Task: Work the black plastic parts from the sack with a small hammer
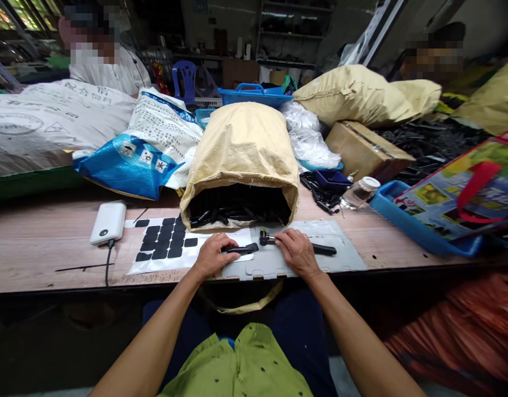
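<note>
The black stick (pixel 240 250) lies flat on the grey mat (pixel 278 264) at the counter (pixel 38 248) edge, long axis left-right, 1 end pointing w/ its tip toward the right hand. Left hand (pixel 212 255) presses on it, grip closed around the stick. Right hand (pixel 297 251) has grip pinching a small hammer (pixel 265 239), handle going right. To do it well, I judge: keep stick steady, aligned w/ the hammer head. Behind is the open yellow sack (pixel 241 154) of black parts, sticker sheet (pixel 162 245) at left.
</note>
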Demonstrator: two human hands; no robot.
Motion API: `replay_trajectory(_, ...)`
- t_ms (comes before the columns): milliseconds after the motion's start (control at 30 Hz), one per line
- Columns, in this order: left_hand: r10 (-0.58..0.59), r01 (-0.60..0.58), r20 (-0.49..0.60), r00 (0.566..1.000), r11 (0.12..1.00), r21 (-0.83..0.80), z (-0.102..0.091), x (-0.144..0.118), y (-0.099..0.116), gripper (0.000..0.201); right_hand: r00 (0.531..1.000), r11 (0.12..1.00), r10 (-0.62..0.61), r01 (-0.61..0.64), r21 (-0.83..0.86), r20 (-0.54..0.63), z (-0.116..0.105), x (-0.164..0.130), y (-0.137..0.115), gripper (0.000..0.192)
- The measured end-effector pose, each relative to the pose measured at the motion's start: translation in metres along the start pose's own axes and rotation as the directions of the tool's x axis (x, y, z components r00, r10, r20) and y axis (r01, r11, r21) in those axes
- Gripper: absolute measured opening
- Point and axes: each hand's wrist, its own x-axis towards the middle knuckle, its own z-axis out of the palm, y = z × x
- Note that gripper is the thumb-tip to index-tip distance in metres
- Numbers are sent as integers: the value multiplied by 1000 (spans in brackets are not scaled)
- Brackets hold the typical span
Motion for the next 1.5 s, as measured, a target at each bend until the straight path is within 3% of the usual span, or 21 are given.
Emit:
replay_trajectory(200, -30, 30, -13, 999, 999, -37, 2, 1, -2, 18, 998, 999, 27, -24, 41, -61, -11, 3, -41, 29)
replay_trajectory(367, -43, 41, -31, 999, 998, -51, 4, 1, -3, 14, 1000, 981, 23, -19, 192, -18, -13, 8, -86, 33)
replay_trajectory(567, -27, 27, -31, 999, 999, -25, 3, 1, -4, 16, 1000, 993, -3, 3, 119, -5, -4, 6, -102, 42)
replay_trajectory(833, -60, 57, -38, 997, 995, -76, 4, 1, -2, 15, 996, 987, 87, -83, 135, -22, -11, -2, -92, 40)
replay_trajectory(1000, -68, 65, -36, 997, 995, -77, 3, 1, -1, 18, 995, 983, 99, -102, 154, 29, -10, -11, -80, 37)
replay_trajectory(1100, -66, 63, -32, 997, 996, -67, 2, 2, -1, 17, 993, 981, 114, -110, 160, -19, -9, -9, -65, 33)
replay_trajectory(1333, -53, 52, -15, 998, 997, -48, 2, 0, -2, 18, 1000, 994, -6, 5, 106, 4, -4, 3, -12, 24)
replay_trajectory(1500, -24, 24, 12, 1000, 999, -24, -2, 3, -1, 16, 999, 996, -40, 37, 80, 38, 4, 3, 3, 19)
